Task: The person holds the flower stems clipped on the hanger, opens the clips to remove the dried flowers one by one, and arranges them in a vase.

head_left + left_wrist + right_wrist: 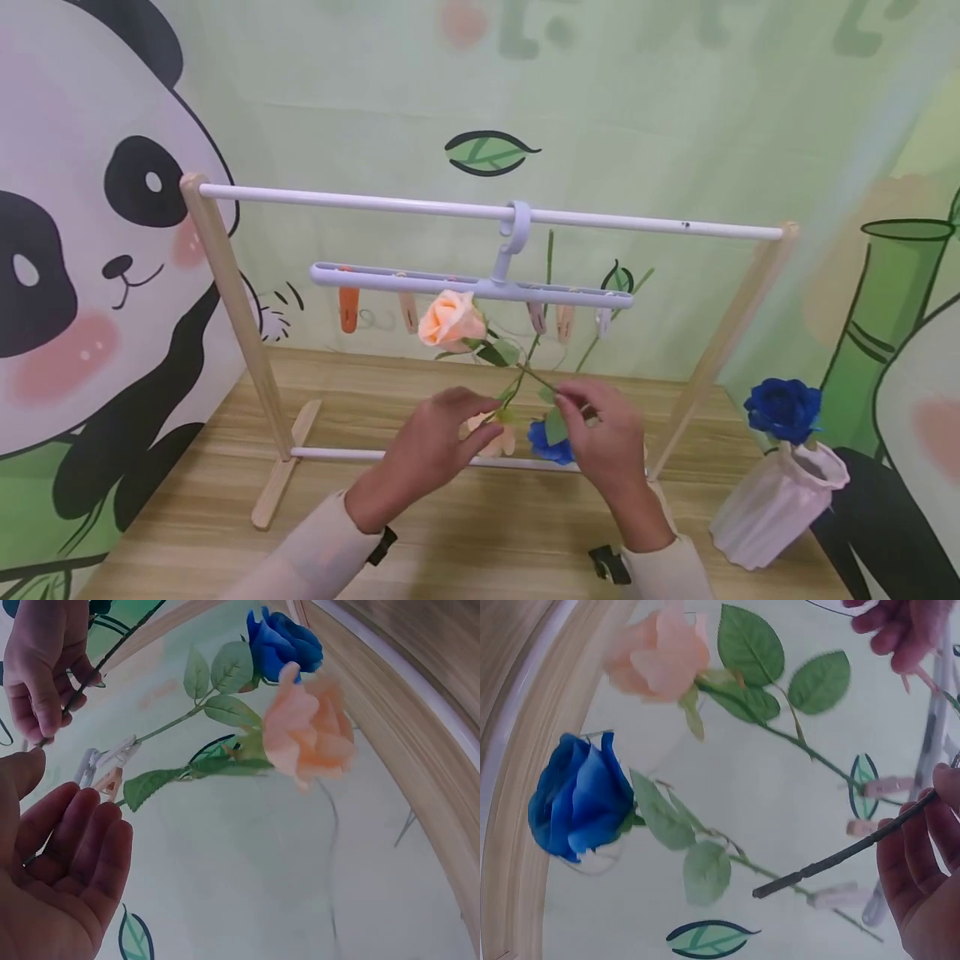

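My right hand (611, 433) pinches the stem (829, 862) of a peach rose (450, 321) between thumb and fingers. The bloom points up and left, in front of the hanger; the bare stem end sticks out past the hand. My left hand (431, 442) is held beside the stem, its thumb and fingers apart, with nothing visible between them. Behind the hands, a second peach rose (311, 731) and a blue rose (283, 646) hang head down from clips on a pale lilac hanger (412, 279). In the head view the hands partly cover both hanging blooms.
The hanger hooks over the white top rail (360, 202) of a wooden-legged rack. Several clips, including an orange clip (348, 308), hang along it. A white vase (776, 504) holding another blue rose (783, 408) stands right on the wooden table (187, 500). A panda-print backdrop (337, 125) rises behind.
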Tool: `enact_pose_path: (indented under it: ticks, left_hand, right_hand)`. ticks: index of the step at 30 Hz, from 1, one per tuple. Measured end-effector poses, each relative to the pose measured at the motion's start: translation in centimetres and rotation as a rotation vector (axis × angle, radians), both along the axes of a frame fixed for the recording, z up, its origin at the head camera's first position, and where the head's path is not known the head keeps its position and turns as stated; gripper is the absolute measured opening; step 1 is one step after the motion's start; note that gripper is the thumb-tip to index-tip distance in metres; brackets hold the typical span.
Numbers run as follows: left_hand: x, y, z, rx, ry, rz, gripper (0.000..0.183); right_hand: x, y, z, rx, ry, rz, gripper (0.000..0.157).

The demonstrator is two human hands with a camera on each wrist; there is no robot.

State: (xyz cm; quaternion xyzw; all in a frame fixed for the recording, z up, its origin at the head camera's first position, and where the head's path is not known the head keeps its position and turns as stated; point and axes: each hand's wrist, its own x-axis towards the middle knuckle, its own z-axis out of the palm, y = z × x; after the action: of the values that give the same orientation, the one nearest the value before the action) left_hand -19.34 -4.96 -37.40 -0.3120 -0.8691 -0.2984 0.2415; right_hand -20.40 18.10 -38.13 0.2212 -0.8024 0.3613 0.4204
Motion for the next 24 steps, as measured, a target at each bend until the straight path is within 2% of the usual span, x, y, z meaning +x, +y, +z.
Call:
enact_pose_path:
  ticks: [2,5,9,13,24]
  left_hand:
    - [-0.2,0.3,0.1,0.048,-0.087,0.009,0.027]
    - [-0.4,0.7,0.3,0.105,-0.139,0.008,0.027]
    - [-1.0,1.2,0.3,0.148,-0.095,0.001,0.027]
    - [-1.6,1.6,0.3,0.176,-0.075,0.01,0.029]
    - [-3.4,3.4,0.8,0.351,-0.229,0.033,0.027]
  right_hand:
    - [0.3,0.5,0.0,-0.048,-0.011,-0.008,0.013]
    - [1.0,1.3,0.3,-0.112,-0.058,-0.045,0.012]
    - [1.7,2.2,0.8,-0.202,-0.11,-0.076,0.009]
    - [2.3,2.9,1.1,-0.291,-0.151,-0.069,0.009]
    - [3.9,5.2,2.3,-0.451,-0.234,-0.145,0.011]
